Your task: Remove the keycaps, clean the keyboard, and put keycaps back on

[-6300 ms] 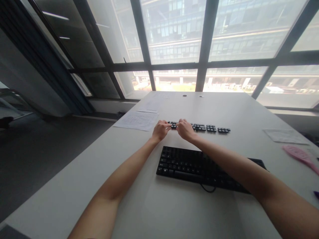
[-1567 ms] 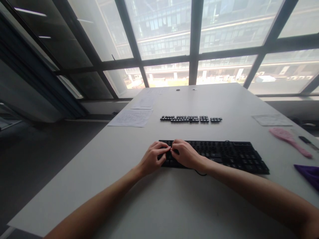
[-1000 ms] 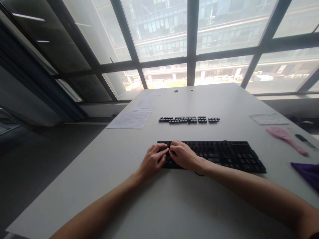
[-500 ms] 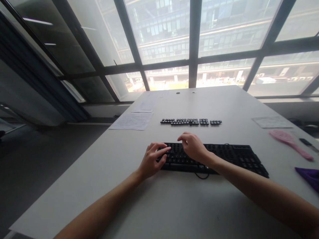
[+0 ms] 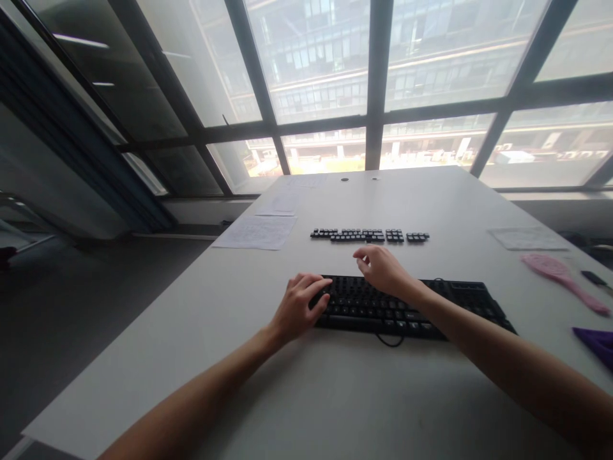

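A black keyboard lies on the white table, its key area partly bare of caps. My left hand is closed around its left end, fingers over the top and thumb along the near side. Above the keyboard's far edge hovers my right hand, fingers curled together in a pinch. Whatever sits between those fingertips is too small to make out. Beyond it, loose black keycaps are laid out in rows. A cable loop pokes out from under the keyboard's near side.
Written paper sheets lie on the table at the left. At the right are a clear flat bag, a pink hairbrush, a small black object and a purple cloth. Windows rise behind the table.
My right hand has moved away from the keyboard's keys toward the rows of keycaps. The fingers of my left hand have drawn in over the keyboard's left end.
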A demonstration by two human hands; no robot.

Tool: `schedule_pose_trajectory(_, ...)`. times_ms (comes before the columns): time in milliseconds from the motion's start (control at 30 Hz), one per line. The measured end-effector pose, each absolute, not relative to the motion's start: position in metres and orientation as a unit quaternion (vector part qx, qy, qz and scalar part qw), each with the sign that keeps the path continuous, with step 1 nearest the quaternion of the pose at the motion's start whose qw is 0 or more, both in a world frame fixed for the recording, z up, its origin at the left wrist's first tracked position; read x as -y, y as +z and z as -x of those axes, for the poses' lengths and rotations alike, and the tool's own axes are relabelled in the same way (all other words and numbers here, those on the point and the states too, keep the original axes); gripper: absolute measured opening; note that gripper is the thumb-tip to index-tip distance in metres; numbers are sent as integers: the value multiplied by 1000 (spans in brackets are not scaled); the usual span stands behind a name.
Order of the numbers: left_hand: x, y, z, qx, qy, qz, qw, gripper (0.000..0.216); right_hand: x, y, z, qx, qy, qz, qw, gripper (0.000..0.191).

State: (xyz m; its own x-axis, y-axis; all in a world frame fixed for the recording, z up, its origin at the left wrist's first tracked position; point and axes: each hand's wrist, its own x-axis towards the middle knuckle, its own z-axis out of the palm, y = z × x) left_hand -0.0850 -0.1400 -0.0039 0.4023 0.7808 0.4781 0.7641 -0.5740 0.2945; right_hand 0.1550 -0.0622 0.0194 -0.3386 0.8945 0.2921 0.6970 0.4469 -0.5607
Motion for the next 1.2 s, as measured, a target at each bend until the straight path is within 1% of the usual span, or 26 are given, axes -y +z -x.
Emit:
schedule_pose_trajectory(67,114,3,91,-473,335,-815,10,27,49,20,-157,802,154,511,267,25)
schedule_pose_trajectory(167,57,9,99,-488,337,-805,-12,26,25,18,-152,824,96,499,250,26)
schedule_pose_trajectory(267,1,4,99,-518,252,-817,-31,24,-1,13,-137,856,24,469,218,24)
schedule_pose_trajectory(333,-26,-3,94,-522,227,-821,-34,21,-17,8,-126,868,-3,457,194,22)
schedule_pose_trajectory(433,-49,-11,85,-523,208,-825,-42,21,-35,-1,-112,873,-14,453,182,20)
schedule_pose_trajectory(767,-64,-20,78,-524,192,-829,-46,13,-59,-18,-96,879,-42,445,163,23)
schedule_pose_trajectory(1000,-57,-19,78,-490,201,-848,-13,12,-56,-18,-96,891,-43,424,155,24)
schedule_pose_trajectory(1200,-51,-16,83,-514,232,-826,17,7,-50,-10,-93,889,-27,420,179,24)
